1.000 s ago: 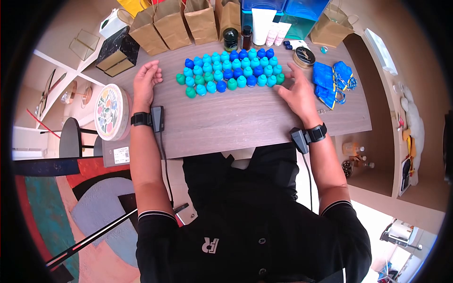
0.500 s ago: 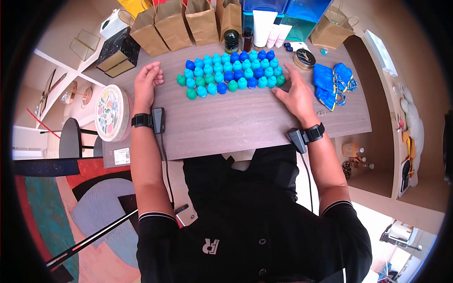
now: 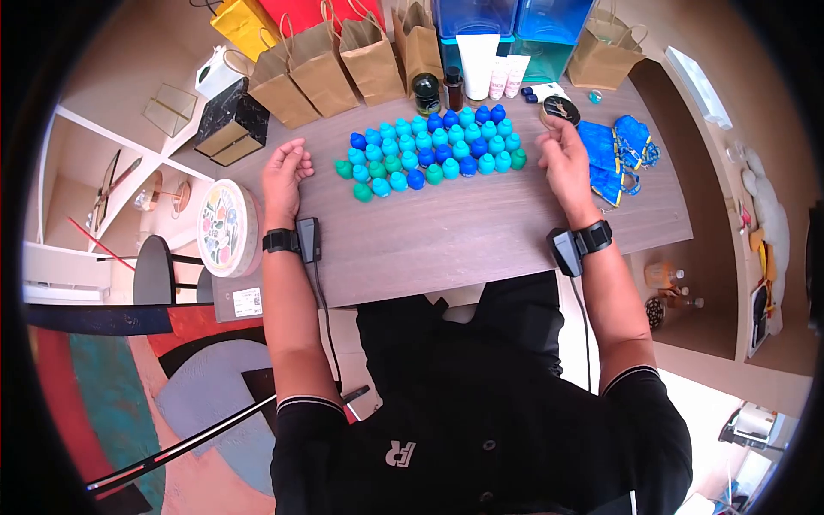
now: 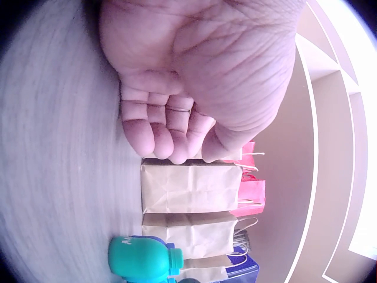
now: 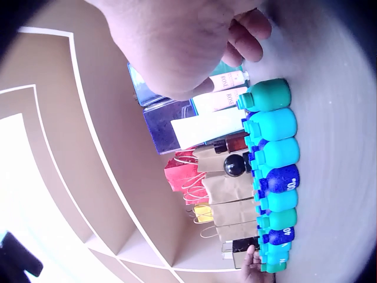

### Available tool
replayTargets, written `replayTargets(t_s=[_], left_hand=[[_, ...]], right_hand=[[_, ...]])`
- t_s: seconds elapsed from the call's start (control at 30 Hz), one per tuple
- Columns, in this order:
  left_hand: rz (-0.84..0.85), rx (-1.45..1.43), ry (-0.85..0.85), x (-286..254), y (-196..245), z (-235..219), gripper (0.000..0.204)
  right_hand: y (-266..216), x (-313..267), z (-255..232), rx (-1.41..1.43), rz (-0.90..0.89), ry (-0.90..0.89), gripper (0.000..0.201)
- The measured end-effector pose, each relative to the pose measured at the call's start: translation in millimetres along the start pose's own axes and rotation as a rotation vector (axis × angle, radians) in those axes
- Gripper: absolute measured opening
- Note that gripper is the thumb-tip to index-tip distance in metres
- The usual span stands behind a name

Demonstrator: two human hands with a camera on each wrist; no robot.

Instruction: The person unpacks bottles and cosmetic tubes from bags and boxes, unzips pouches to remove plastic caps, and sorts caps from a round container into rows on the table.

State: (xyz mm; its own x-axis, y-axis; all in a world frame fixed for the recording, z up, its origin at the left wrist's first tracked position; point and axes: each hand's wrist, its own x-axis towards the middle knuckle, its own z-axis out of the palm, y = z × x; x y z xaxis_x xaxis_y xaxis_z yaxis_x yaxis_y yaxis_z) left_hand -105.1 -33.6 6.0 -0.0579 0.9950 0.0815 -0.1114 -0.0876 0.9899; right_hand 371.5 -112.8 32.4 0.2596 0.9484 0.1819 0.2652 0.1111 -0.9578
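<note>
Rows of small bottles in cyan, dark blue and green (image 3: pixel 435 173) stand close together across the table (image 3: pixel 412 240). To their left my left hand (image 3: pixel 287 176) rests on its side, fingers loosely curled, holding nothing. Right of the rows is my right hand (image 3: pixel 566 167), bent at the fingers, with no object visible in it. In the left wrist view, the left hand (image 4: pixel 200 76) has its palm showing and a green bottle (image 4: pixel 138 259) beyond it. A green bottle (image 5: pixel 271 95) heads the line below the right hand (image 5: pixel 177 41) in the right wrist view.
Paper bags (image 3: pixel 369 64), a white tube (image 3: pixel 478 64), dark bottles (image 3: pixel 453 86) and blue boxes (image 3: pixel 475 19) line the back. A round black case (image 3: pixel 560 110) and blue pouches (image 3: pixel 605 163) lie right. A floral round box (image 3: pixel 227 227) and black box (image 3: pixel 230 124) stand left.
The head view has shifted, so the scene sits lower and further right. My right hand has drawn away from the bottles' right end, its fingers bent closer together. The left hand keeps its loose curl.
</note>
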Motion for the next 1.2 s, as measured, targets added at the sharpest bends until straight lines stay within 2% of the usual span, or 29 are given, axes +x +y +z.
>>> replayTargets(t_s=[0.1, 0.13, 0.23, 0.3, 0.37, 0.63, 0.8, 1.2], left_hand=[[0.007, 0.005, 0.03, -0.7, -1.3, 1.5, 0.024], [0.012, 0.007, 0.031, -2.5, 0.0, 2.6, 0.024], [0.032, 0.031, 0.043, -3.7, 0.8, 3.2, 0.024], [0.052, 0.005, -0.028, -3.8, -0.4, 4.0, 0.028], [0.052, 0.032, -0.025, -7.4, 3.3, 9.3, 0.03], [0.018, 0.144, -0.129, -20.8, 17.7, 23.5, 0.039], [0.02, 0.186, -0.271, -24.0, 17.9, 27.4, 0.045], [0.034, 0.199, -0.282, -21.9, 14.8, 27.2, 0.049]], right_hand=[[0.0, 17.1, 7.1, 0.061, -0.023, 0.06, 0.039], [3.2, 20.7, 11.8, 0.136, -0.083, 0.066, 0.037], [18.2, 26.3, 18.3, 0.148, -0.09, 0.03, 0.044], [21.0, 26.5, 20.0, 0.166, -0.074, 0.009, 0.047], [19.9, 25.5, 17.4, 0.147, -0.078, -0.016, 0.05], [24.9, 26.0, 16.0, 0.148, -0.081, -0.021, 0.046], [23.7, 26.6, 15.7, 0.144, -0.062, -0.017, 0.046], [25.5, 27.0, 15.6, 0.145, -0.072, -0.034, 0.045]])
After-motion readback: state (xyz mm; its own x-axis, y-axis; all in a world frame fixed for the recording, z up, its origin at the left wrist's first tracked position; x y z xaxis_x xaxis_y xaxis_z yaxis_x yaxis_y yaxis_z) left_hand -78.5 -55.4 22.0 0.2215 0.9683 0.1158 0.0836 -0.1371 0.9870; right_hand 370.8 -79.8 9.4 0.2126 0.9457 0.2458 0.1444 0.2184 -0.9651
